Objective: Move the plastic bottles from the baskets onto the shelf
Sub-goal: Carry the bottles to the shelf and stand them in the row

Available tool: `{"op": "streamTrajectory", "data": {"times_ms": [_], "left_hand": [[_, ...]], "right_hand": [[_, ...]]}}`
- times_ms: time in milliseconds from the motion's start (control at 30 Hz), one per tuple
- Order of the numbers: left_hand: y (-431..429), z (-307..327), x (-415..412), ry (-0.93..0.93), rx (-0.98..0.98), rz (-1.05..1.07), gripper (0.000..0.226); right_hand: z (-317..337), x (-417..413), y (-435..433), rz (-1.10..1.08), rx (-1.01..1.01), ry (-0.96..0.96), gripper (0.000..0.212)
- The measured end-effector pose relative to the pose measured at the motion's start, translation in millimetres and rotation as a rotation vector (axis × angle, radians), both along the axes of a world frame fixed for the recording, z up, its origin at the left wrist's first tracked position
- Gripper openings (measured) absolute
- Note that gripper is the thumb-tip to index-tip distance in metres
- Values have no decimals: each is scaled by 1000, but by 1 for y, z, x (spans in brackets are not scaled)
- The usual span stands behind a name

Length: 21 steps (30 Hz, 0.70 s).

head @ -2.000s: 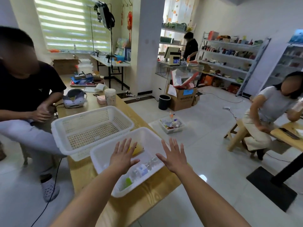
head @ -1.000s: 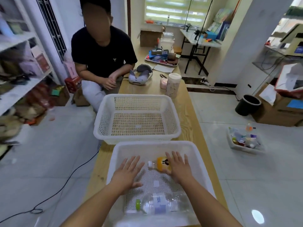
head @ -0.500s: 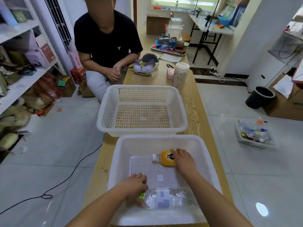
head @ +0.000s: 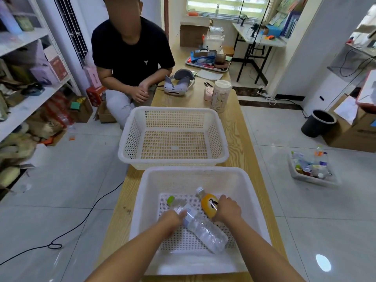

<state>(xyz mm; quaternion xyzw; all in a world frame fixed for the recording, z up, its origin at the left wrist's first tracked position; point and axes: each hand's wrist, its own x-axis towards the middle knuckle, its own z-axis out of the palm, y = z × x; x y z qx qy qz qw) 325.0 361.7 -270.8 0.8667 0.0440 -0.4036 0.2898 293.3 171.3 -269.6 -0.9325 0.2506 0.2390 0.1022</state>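
The near white basket point(head: 256, 202) on the wooden table holds two bottles. A clear water bottle point(head: 203, 226) with a green cap lies slanted across its floor, and my left hand point(head: 173, 219) grips it around the upper body. A small orange juice bottle point(head: 208, 202) with a white cap lies beside it, with my right hand point(head: 227, 209) closed around its lower half. Behind stands a second white basket point(head: 173, 162) with nothing in it. A white shelf point(head: 26, 106) full of goods runs along the left wall.
A seated person in a black shirt point(head: 130, 55) faces the table at the far left. On the table lie a headset point(head: 179, 83), a tall cup point(head: 220, 95) and a tray point(head: 207, 63). On the floor to the right are a small bin of bottles point(head: 311, 169) and a black waste bin point(head: 317, 123).
My left hand has closed on the water bottle and swung its capped end up and away from me. My right hand has wrapped around the orange bottle, tilting it.
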Motion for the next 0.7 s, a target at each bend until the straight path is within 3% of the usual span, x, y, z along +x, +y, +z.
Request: {"op": "streamTrajectory", "data": {"times_ms": [33, 100, 200, 300, 433, 600, 700], "left_hand": [[-7, -1, -12, 168, -96, 61, 64], [-21, -3, -27, 333, -221, 177, 70], [-34, -8, -34, 378, -422, 516, 58], [-39, -6, -27, 319, -503, 678, 56], [-32, 3, -12, 163, -388, 726, 70], [-27, -3, -7, 75, -223, 732, 76], [-30, -10, -13, 134, -204, 758, 82]], "right_hand": [[-1, -1, 0, -35, 26, 14, 75], [0, -3, 0, -61, 32, 29, 76], [3, -7, 0, -32, 4, 58, 72], [3, -15, 0, -123, 125, 95, 74], [3, -21, -2, -312, 484, 132, 69], [1, -18, -2, -574, 717, 2, 60], [-3, -16, 8, -697, 794, -57, 57]]}}
